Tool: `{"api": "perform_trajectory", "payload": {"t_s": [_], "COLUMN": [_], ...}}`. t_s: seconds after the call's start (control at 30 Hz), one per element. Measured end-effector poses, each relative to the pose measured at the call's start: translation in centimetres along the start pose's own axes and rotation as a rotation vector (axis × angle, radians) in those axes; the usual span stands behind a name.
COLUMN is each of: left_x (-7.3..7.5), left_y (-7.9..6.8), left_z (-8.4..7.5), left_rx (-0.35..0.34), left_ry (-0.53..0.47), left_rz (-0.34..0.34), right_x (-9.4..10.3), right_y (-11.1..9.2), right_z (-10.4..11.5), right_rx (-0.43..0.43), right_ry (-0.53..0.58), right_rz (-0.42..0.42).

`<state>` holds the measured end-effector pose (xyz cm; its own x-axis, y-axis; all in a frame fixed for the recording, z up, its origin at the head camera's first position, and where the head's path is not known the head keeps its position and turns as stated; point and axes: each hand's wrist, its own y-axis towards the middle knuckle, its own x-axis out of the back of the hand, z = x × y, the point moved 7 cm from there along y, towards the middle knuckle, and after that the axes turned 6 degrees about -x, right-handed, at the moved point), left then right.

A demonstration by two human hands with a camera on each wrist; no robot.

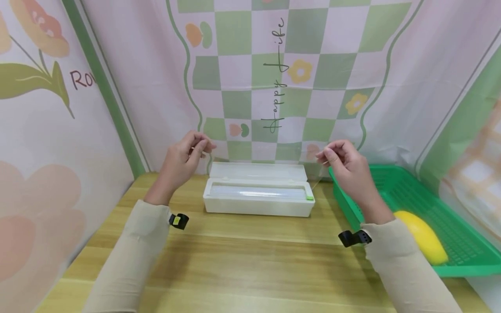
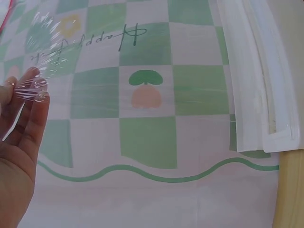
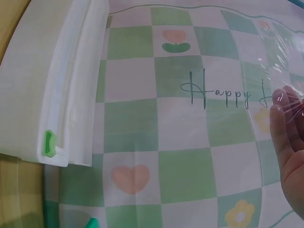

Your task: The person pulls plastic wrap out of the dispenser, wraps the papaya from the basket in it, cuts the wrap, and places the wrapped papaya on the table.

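My left hand pinches one end of a clear sheet of cling film between thumb and fingers. On the other side my right hand pinches the film too, and it gathers into creases at the fingertips. The sheet spans the space between the two hands and is barely visible from the head. Below and between them sits a white cling film dispenser with its lid raised at the back. A shiny roll shows inside. A green slide cutter stands at the dispenser's right end.
To the right, a green plastic basket holds a smooth, rounded yellow thing, partly covered by my right sleeve. The wooden table runs back to a hanging checkered cloth. Another printed cloth hangs on the left.
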<state>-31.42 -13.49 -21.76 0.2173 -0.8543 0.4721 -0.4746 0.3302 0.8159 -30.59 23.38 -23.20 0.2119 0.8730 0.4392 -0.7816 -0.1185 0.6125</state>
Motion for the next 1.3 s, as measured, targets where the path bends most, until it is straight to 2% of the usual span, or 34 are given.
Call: {"api": "perform_trajectory", "payload": {"t_s": [0.23,0.9,1.3], "left_x": [0.5,1.2,1.6], "left_y": [0.5,1.4,1.7], "left_z": [-0.7,-1.4,-2.1], "left_rx": [-0.037,-0.021,-0.057], "left_ry": [0.035,0.073,0.101], "left_rz": [-0.007,-0.003,-0.01], "right_x": [0.4,1.0,1.4], "right_y": [0.3,1.0,1.2], "right_z": [0.8,1.9,2.3], "right_rx": [0.004,0.026,0.038], "right_ry": [0.022,0.091,0.105], "right_rz": [0.006,0.015,-0.003]}}
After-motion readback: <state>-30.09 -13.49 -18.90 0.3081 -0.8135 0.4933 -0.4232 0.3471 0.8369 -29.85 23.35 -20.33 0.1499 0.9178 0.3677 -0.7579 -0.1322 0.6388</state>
